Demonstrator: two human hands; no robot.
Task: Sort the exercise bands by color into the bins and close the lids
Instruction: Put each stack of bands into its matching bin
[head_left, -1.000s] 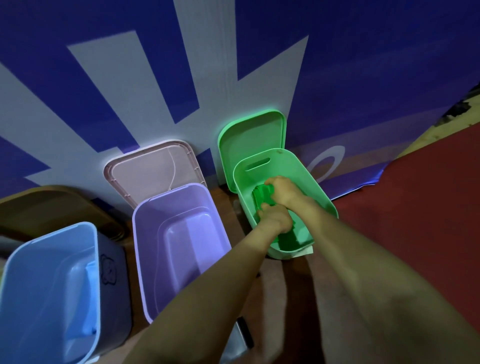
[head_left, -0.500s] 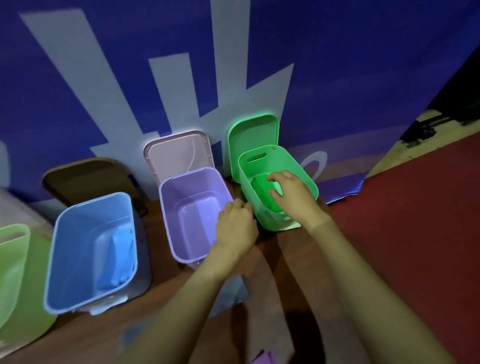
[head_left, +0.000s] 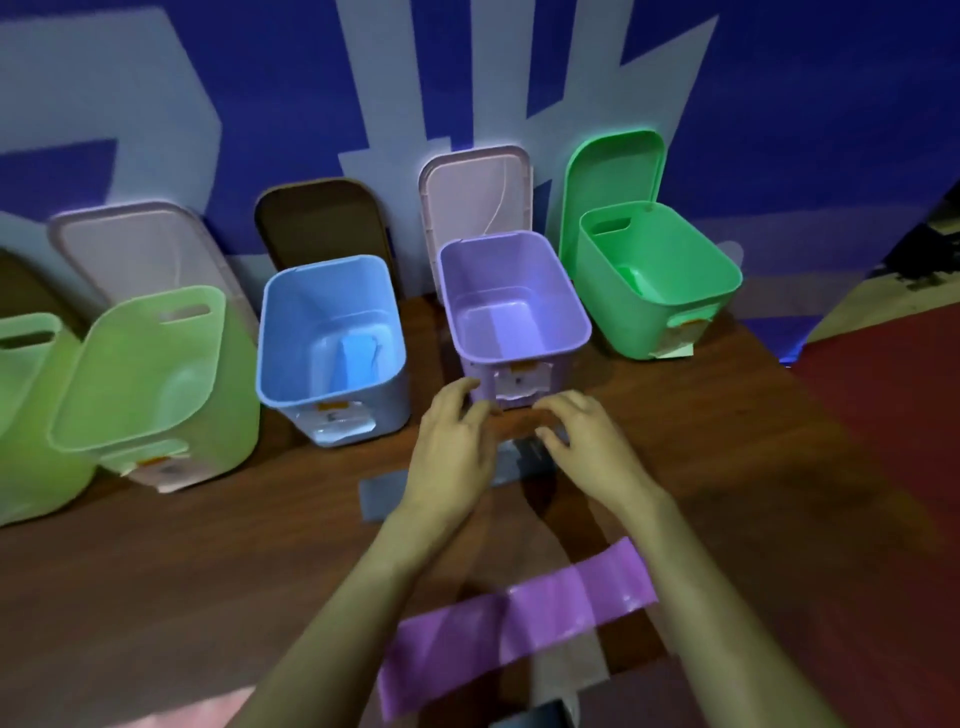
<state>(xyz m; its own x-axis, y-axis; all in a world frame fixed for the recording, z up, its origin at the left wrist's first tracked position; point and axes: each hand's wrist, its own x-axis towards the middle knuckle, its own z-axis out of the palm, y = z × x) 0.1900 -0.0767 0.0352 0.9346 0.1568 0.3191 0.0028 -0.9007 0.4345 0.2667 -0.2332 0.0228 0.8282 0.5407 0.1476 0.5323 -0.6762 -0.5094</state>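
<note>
Just before the purple bin (head_left: 511, 270), the left hand (head_left: 452, 452) and right hand (head_left: 587, 441) are hovering over the worktop (head_left: 208, 571), each grip loosely spread, pinching nothing. The purple exercise band (head_left: 519, 618) is lying flat between the forearms.

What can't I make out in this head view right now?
All head view.
1. Grey flat strip: middle hidden under left hand and right hand; any grip is blurred.
2. Green plastic bin: near wall hides most of its floor.
3. Pale green bin: cut off by left edge.
4. Lilac bin's front label: blurred, unreadable.
</note>
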